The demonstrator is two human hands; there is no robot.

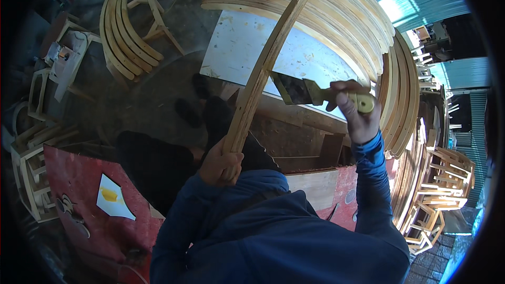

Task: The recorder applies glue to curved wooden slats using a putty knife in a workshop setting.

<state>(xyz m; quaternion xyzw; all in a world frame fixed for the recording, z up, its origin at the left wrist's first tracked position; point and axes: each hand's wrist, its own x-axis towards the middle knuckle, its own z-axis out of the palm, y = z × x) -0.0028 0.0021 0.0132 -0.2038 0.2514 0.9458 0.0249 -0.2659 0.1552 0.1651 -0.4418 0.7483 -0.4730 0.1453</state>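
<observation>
My left hand (221,163) is wrapped round the lower end of a long curved wooden strip (256,81), which slants up and away in front of me. Layers show along its edge, and small dark spots dot it. In my right hand (357,113) is a putty knife (294,89) with a yellowish handle and a wide, slanted blade. The blade's tip meets the right side of the strip, near its middle. To my left, a white palette board (117,208) carries a smear of yellow putty (110,194).
Stacked curved strips (315,5) lie on a white board (236,42) ahead, with more strips (397,94) at right. Another bundle (126,37) rests on a wooden frame at far left. A red panel (73,173) is beside me. Wooden frames (442,189) pile up on the right.
</observation>
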